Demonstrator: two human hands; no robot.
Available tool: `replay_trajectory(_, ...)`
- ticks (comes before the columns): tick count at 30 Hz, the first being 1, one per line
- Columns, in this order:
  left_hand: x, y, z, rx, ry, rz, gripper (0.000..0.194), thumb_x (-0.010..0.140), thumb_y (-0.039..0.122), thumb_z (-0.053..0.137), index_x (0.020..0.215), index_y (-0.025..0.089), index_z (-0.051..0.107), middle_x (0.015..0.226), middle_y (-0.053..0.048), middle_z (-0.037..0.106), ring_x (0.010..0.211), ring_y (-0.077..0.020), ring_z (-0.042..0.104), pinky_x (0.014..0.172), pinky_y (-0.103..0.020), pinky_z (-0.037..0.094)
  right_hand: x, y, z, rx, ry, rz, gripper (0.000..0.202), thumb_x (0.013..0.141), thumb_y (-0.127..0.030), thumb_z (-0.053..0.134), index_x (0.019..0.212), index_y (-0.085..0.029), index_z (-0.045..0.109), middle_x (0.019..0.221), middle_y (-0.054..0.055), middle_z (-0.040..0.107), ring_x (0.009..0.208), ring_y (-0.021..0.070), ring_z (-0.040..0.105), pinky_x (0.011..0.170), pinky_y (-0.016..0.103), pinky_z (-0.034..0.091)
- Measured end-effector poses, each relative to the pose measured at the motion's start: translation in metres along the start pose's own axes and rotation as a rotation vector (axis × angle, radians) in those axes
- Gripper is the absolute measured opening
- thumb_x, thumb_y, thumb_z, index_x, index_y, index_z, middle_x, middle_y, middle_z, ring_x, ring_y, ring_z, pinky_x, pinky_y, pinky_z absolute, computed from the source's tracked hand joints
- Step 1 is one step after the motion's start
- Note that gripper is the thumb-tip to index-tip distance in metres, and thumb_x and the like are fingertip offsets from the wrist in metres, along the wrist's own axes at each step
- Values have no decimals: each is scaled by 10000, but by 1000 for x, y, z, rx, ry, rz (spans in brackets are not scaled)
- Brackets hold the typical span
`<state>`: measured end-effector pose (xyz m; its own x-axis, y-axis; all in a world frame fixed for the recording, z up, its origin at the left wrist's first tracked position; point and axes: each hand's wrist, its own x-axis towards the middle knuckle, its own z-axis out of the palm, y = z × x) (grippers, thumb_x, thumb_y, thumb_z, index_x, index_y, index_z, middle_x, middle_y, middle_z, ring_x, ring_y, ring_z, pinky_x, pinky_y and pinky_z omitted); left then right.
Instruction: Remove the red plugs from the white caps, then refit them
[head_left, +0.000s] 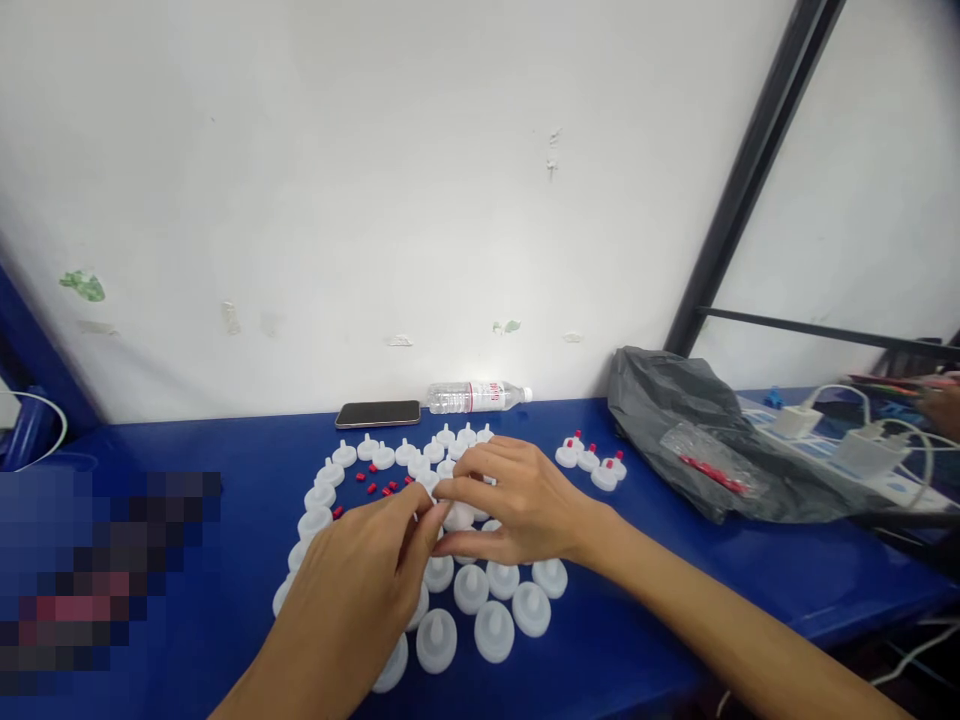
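In the head view my right hand (510, 500) curls its fingers around a white nozzle cap (459, 516) above the blue table. My left hand (375, 560) meets it there, thumb and index finger pinched at the cap's side; whatever lies between those fingertips is hidden. Around and below both hands stand many translucent white nozzle caps (494, 631), spouts up, partly covered by my hands. Small red tips (372, 488) lie loose among them, left of my fingers. To the right, a separate group of several nozzle caps (604, 475) has red tips on the spouts.
At the wall lie a phone (378, 414) and a clear plastic bottle (477, 397) on its side. A grey plastic bag (675, 430) with a small clear bag of red pieces (712, 472) is at right, beside a power strip (870, 455) with cables. A black frame post (750, 180) rises behind.
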<state>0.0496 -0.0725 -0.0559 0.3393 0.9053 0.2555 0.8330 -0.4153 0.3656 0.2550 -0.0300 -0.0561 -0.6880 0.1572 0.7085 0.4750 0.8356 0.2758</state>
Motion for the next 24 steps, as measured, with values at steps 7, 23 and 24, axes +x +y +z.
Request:
replay_trajectory(7, -4, 4, 4, 50, 5, 125, 317, 1074, 393, 285, 897, 268, 517, 698, 10, 695, 605, -228, 666, 554, -323, 317, -5, 3, 1, -28, 14, -8, 224, 1023, -382, 610, 1026, -173, 692, 930, 46, 761, 777, 151, 707, 686, 299, 530)
replay_trajectory(23, -1, 1, 2, 296, 110, 92, 402, 1049, 306, 247, 833, 250, 582, 648, -33, 722, 583, -246, 700, 518, -305, 279, -4, 6, 5, 101, 72, 10, 356, 1019, -486, 606, 1154, -166, 681, 1038, 43, 818, 863, 142, 755, 748, 290, 521)
replay_trajectory(24, -1, 1, 3, 301, 148, 88, 400, 1046, 310, 256, 825, 249, 584, 617, -30, 710, 555, -244, 689, 510, -304, 267, -2, 5, 7, 97, 80, 13, 350, 1027, -486, 593, 1160, -175, 683, 1054, 38, 819, 885, 133, 755, 766, 289, 512)
